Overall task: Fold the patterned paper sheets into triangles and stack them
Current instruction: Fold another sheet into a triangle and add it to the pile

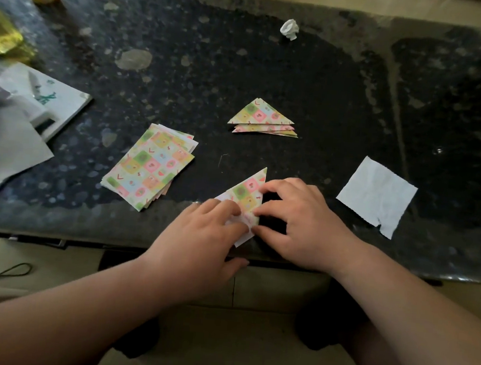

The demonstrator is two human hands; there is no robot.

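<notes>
The half-folded sheet [247,194] lies at the worktop's [271,69] near edge, between the pile of flat sheets [148,169] and the stack of triangles [263,118] farther back. The left hand [201,231] and right hand [296,221] rest bent fingers on it; whether either grip pinches or only presses, I cannot tell. The paper looks thin, light and likely to slide, so it is best pinned near the fold and lifted by a corner.

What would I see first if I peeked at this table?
Two hands first: the left hand and right hand press a colourful half-folded sheet at the near edge of the dark speckled table. Left of them lies a stack of flat patterned sheets, and farther back a small pile of finished triangles.
</notes>
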